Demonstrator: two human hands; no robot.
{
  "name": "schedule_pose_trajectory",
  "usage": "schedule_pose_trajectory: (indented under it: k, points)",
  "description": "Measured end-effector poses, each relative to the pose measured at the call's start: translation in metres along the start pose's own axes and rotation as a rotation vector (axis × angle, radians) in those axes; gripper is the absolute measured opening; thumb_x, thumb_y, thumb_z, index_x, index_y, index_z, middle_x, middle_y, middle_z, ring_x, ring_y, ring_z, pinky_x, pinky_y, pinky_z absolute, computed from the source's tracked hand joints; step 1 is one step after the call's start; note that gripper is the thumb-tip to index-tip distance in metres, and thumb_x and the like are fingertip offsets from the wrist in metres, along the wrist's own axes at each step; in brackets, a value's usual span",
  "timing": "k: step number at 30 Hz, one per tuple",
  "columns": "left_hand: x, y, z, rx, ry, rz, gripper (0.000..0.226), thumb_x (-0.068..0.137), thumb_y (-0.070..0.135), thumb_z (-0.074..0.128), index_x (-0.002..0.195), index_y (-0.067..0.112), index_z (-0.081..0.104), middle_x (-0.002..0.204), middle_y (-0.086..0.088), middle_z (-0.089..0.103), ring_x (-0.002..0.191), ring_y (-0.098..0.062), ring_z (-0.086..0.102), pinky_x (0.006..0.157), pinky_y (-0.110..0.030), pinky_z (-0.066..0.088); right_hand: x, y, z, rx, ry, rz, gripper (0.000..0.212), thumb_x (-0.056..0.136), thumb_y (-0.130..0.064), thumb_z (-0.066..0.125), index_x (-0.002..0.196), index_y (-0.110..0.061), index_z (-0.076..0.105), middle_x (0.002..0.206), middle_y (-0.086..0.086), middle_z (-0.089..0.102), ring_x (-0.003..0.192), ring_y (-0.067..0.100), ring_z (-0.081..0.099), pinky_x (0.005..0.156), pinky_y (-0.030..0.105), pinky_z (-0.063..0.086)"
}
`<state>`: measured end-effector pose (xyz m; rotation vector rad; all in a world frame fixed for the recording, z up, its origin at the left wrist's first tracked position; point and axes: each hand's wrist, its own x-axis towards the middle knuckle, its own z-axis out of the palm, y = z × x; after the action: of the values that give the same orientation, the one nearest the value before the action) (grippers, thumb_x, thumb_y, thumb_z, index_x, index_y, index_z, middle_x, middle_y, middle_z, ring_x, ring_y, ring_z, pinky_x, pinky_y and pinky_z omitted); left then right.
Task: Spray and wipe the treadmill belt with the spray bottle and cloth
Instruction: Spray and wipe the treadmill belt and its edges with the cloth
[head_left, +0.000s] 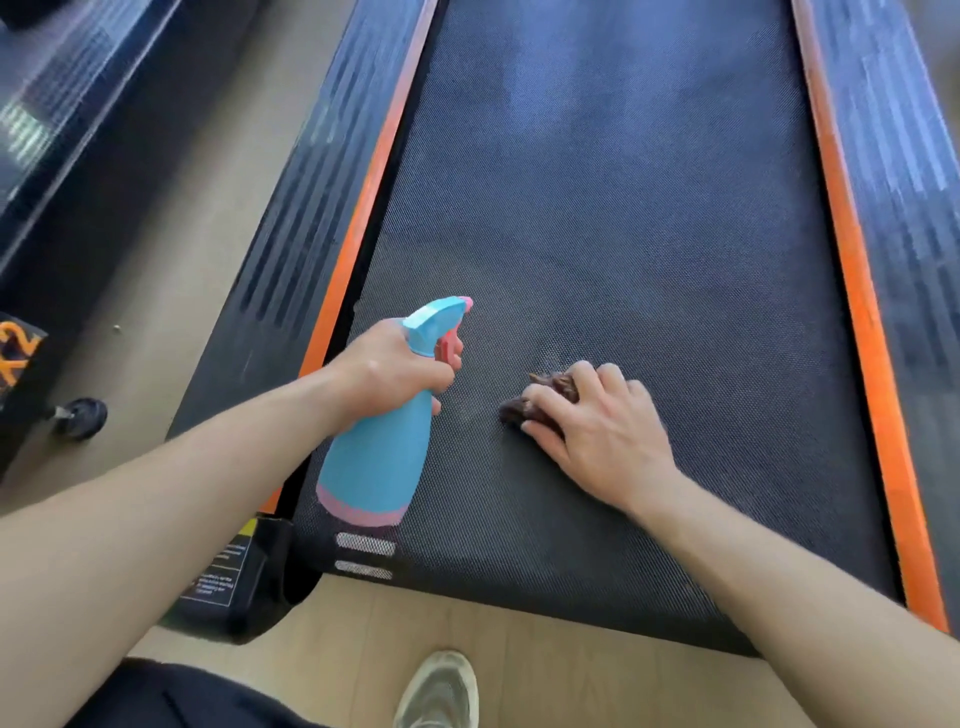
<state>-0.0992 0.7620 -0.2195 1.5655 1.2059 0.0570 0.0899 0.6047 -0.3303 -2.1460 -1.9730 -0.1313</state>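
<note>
Left hand (392, 371) grips blue spray bottle (376, 452) by its neck, over belt (623, 234) near left orange edge (358, 218). Right hand (597, 426) curls on dark cloth (540, 397), pressed mid-belt; open belt beyond, right orange edge (857, 291) well apart.

An orange marking (18, 353) ending in "2" is printed on a black base (15, 431) left of the treadmill (291, 249). Small white print on the sticker (221, 571) at its near left corner cannot be read.
</note>
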Motion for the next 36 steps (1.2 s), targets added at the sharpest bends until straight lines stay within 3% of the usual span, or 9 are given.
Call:
schedule_pose_trajectory:
  k: [5,9,14,18,22,25,28,33,36]
  points:
    - [0.008,0.007,0.009,-0.001,-0.017,0.018,0.056,0.075,0.010,0.065,0.131,0.015,0.070,0.104,-0.003,0.072,0.075,-0.013,0.066,0.081,-0.038,0.067,0.087,0.040,0.012,-0.053,0.007,0.218,0.041,0.097,-0.065,0.038,0.112,-0.034,0.061,0.113,0.011,0.055,0.101,0.037,0.053,0.077,0.047,0.048]
    - [0.006,0.008,0.016,0.023,-0.028,0.012,0.058,0.071,0.016,0.065,0.128,0.020,0.071,0.119,-0.012,0.075,0.071,-0.017,0.071,0.079,-0.037,0.066,0.089,0.031,0.012,-0.110,-0.027,0.304,0.044,0.096,-0.065,0.040,0.111,-0.030,0.061,0.113,0.012,0.054,0.101,0.037,0.053,0.075,0.047,0.046]
    - [0.008,0.004,0.011,0.039,-0.033,-0.019,0.031,0.087,0.002,0.065,0.115,0.013,0.072,0.124,-0.016,0.073,0.065,-0.017,0.070,0.063,-0.023,0.059,-0.008,-0.006,0.001,0.002,0.004,0.043,0.045,0.093,-0.071,0.044,0.103,-0.031,0.061,0.102,0.009,0.054,0.087,0.033,0.051,0.066,0.042,0.044]
    - [0.013,0.005,0.007,0.010,-0.025,-0.024,0.040,0.080,0.007,0.067,0.118,0.016,0.072,0.112,-0.009,0.074,0.067,-0.016,0.067,0.073,-0.031,0.064,0.008,0.008,0.004,-0.033,-0.004,-0.093,0.048,0.091,-0.074,0.044,0.103,-0.031,0.061,0.102,0.009,0.056,0.088,0.034,0.054,0.065,0.042,0.047]
    - [0.013,0.003,0.005,-0.006,-0.021,-0.017,0.045,0.083,0.003,0.064,0.125,0.017,0.071,0.103,-0.002,0.072,0.064,-0.016,0.067,0.074,-0.034,0.064,0.085,0.024,0.016,-0.080,0.037,0.279,0.049,0.089,-0.073,0.047,0.109,-0.030,0.061,0.111,0.011,0.056,0.099,0.036,0.054,0.072,0.044,0.048]
    - [0.010,-0.003,0.001,0.026,-0.014,-0.024,0.036,0.083,0.004,0.065,0.116,0.017,0.073,0.112,-0.010,0.076,0.065,-0.018,0.070,0.076,-0.034,0.065,0.110,0.019,0.019,-0.096,-0.005,0.398,0.049,0.090,-0.071,0.048,0.112,-0.029,0.061,0.114,0.012,0.055,0.103,0.037,0.053,0.075,0.046,0.047]
    - [0.009,-0.006,-0.004,0.036,-0.005,-0.025,0.032,0.088,0.001,0.063,0.113,0.017,0.074,0.119,-0.010,0.076,0.068,-0.017,0.072,0.076,-0.031,0.064,0.071,-0.008,0.013,-0.088,0.040,0.317,0.045,0.089,-0.069,0.051,0.108,-0.030,0.062,0.108,0.010,0.055,0.096,0.035,0.053,0.072,0.044,0.046]
    - [0.009,-0.007,-0.009,0.025,0.012,-0.023,0.030,0.089,-0.001,0.063,0.114,0.012,0.072,0.120,-0.012,0.075,0.070,-0.019,0.073,0.064,-0.025,0.060,0.008,-0.033,0.009,0.021,0.009,-0.038,0.044,0.092,-0.069,0.047,0.104,-0.029,0.061,0.103,0.009,0.056,0.089,0.033,0.052,0.066,0.042,0.046]
    - [0.010,-0.010,-0.010,0.010,-0.002,-0.013,0.039,0.088,0.001,0.063,0.122,0.016,0.072,0.121,-0.013,0.074,0.071,-0.019,0.073,0.068,-0.028,0.061,0.051,-0.017,0.016,-0.024,0.032,0.059,0.046,0.091,-0.071,0.046,0.107,-0.030,0.061,0.104,0.009,0.056,0.090,0.034,0.055,0.065,0.042,0.048]
